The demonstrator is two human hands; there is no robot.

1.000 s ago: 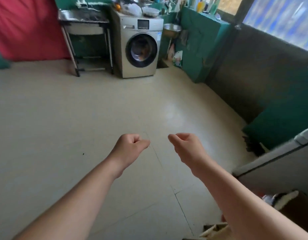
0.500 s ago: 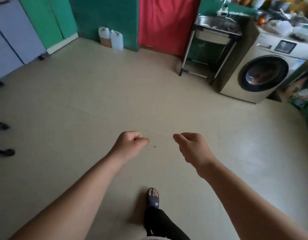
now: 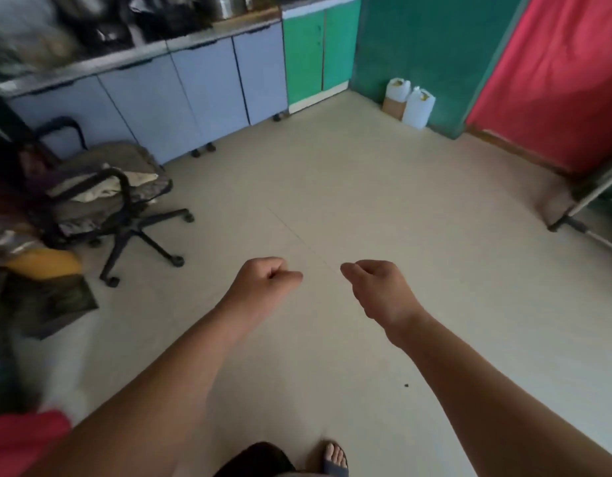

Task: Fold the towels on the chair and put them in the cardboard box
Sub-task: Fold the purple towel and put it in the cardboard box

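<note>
Towels point(image 3: 105, 187) heaped on chair point(image 3: 125, 215), well off to the left of both hands and farther away, untouched. Left hand point(image 3: 259, 284) curled into a fist, holding nothing. Right hand point(image 3: 376, 287) likewise curled and empty, just beside the left, both hovering over bare floor point(image 3: 383, 201). Beyond the right hand, two white jugs point(image 3: 411, 101) against a green wall.
</note>
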